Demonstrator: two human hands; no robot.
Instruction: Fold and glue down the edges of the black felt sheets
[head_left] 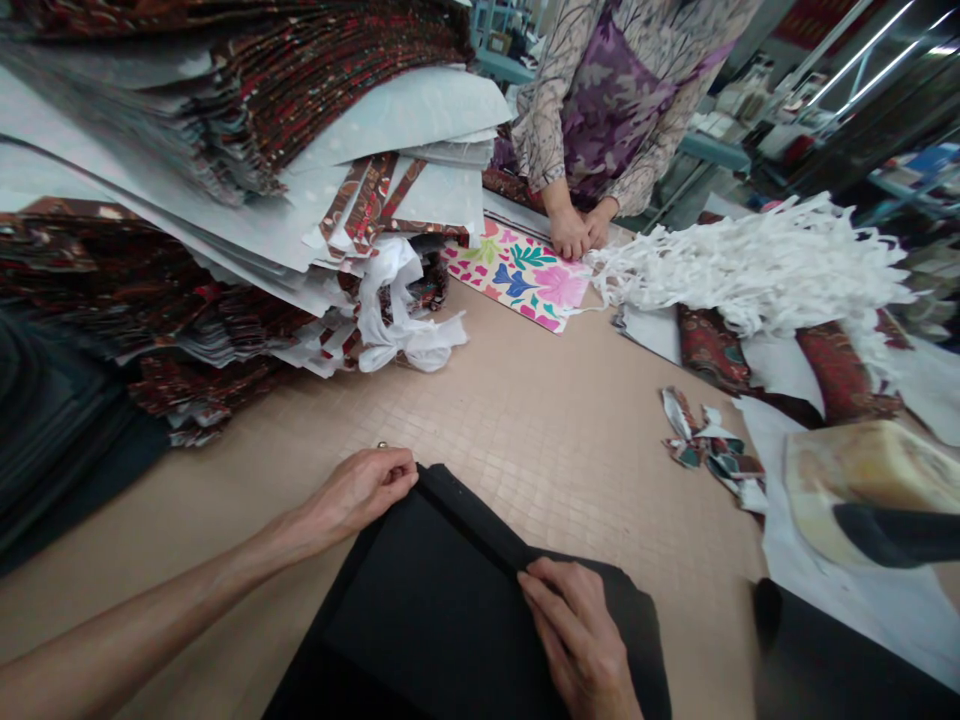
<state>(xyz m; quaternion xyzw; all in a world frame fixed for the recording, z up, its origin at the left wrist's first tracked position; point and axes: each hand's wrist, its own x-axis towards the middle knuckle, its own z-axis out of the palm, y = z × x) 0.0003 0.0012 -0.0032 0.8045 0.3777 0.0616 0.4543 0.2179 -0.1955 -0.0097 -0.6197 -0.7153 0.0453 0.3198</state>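
A piece of black fabric (420, 610) lies on the beige table (540, 430) in front of me, with a folded strip along its far edge. My left hand (360, 490) pinches the far left corner of that fold. My right hand (581, 635) presses down on the right end of the fold with its fingers flat on the cloth.
A tall stack of red patterned and white cut pieces (247, 170) fills the left. Across the table another person's hands (574, 230) rest by a bright floral panel (521, 275). White strips (757, 265), fabric scraps (705, 445) and a yellowish block (870, 475) lie right.
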